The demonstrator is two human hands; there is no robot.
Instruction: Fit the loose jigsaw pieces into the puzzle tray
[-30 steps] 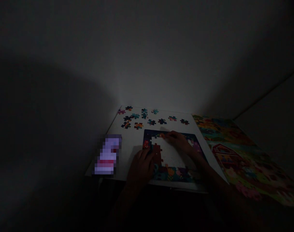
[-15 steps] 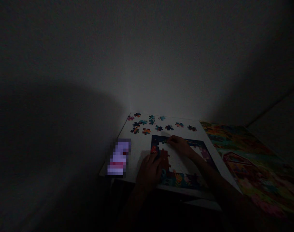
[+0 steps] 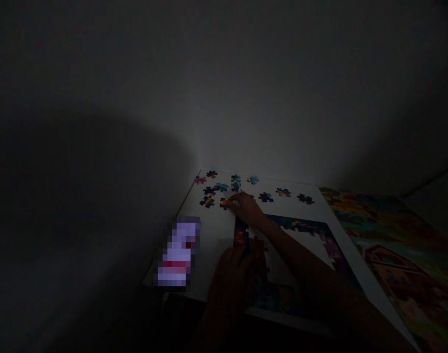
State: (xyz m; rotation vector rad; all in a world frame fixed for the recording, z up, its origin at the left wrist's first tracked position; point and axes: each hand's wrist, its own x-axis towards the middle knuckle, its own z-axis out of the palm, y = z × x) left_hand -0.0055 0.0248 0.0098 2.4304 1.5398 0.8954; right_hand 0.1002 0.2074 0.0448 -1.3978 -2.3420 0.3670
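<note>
My right arm runs long and slanting from low on my right, its hand ahead of the left one, wrist lightly bent, fingers drawn together and pointing leftward and down. My left hand is nearer me, back upward, fingers forward and loosely bent; forearm mostly lost in shadow.

With the puzzle frame as the dial's centre and twelve o'clock away from the person, loose pieces lie on the tabletop from eleven to twelve. The phone sits at nine, the picture sheets at three. The left hand rests at the frame's eight-o'clock edge; the right hand is just past eleven, fingertips at one piece. The wall stands behind, at twelve.
</note>
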